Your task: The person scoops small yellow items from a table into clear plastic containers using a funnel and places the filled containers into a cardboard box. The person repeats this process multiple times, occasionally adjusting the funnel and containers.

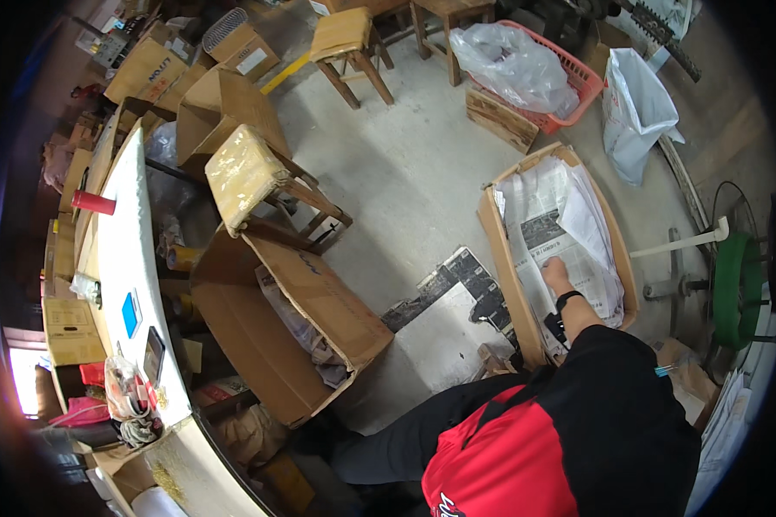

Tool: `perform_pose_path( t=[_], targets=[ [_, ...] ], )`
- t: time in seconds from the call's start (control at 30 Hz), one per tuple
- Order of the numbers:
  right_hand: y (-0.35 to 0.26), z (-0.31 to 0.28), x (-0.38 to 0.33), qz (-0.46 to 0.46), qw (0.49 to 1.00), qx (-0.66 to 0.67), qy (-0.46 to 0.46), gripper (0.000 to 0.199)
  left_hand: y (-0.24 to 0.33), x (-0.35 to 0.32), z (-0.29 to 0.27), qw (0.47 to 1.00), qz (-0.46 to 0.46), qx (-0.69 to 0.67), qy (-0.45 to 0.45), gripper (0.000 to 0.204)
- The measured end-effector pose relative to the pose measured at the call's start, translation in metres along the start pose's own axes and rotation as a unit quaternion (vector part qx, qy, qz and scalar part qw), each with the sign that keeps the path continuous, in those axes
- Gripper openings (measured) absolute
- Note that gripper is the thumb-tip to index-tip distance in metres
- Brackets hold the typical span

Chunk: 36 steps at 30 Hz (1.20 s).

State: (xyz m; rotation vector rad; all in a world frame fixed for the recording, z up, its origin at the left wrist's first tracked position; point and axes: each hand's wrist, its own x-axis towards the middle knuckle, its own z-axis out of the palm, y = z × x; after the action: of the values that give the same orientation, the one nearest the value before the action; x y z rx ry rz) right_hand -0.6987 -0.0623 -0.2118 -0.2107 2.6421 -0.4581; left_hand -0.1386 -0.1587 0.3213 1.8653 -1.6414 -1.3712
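Note:
My right hand [556, 272] reaches down into an open cardboard box [486, 226] on the floor at the right. Its fingers are curled closed on the lower part of a printed newspaper [536, 205]. A dark watch [567, 299] is on that wrist. Several loose, creased white paper sheets [602, 237] fill the right side of the box, beside the newspaper. My left hand is out of the picture.
A second open cardboard box [319, 302] lies left of my leg, with a worn wooden stool [241, 172] behind it. A white-topped bench [129, 250] runs along the left. Farther off are a red basket [588, 79], a white sack [634, 129] and a green wheel [737, 291].

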Motion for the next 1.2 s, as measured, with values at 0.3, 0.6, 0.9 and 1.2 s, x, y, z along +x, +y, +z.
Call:
perform_pose_path(
  t=[0.3,0.6,0.9,1.2],
  targets=[
    [-0.085,0.026,0.036,-0.037,0.998,0.038,-0.014,0.041,-0.017,0.004,0.003,0.987,-0.145,-0.062,0.013,0.049],
    [-0.165,0.013,0.088,-0.069,0.996,0.046,-0.017,0.061,-0.04,-0.013,0.024,0.97,-0.215,-0.106,0.029,0.052],
    [-0.178,-0.01,0.089,-0.081,0.993,0.071,-0.039,0.068,-0.034,0.0,0.042,0.964,-0.244,-0.103,0.033,0.053],
    [-0.114,-0.017,0.091,-0.017,0.874,0.443,0.201,0.038,-0.032,0.017,0.051,0.971,-0.173,-0.161,0.025,0.051]
  ],
)
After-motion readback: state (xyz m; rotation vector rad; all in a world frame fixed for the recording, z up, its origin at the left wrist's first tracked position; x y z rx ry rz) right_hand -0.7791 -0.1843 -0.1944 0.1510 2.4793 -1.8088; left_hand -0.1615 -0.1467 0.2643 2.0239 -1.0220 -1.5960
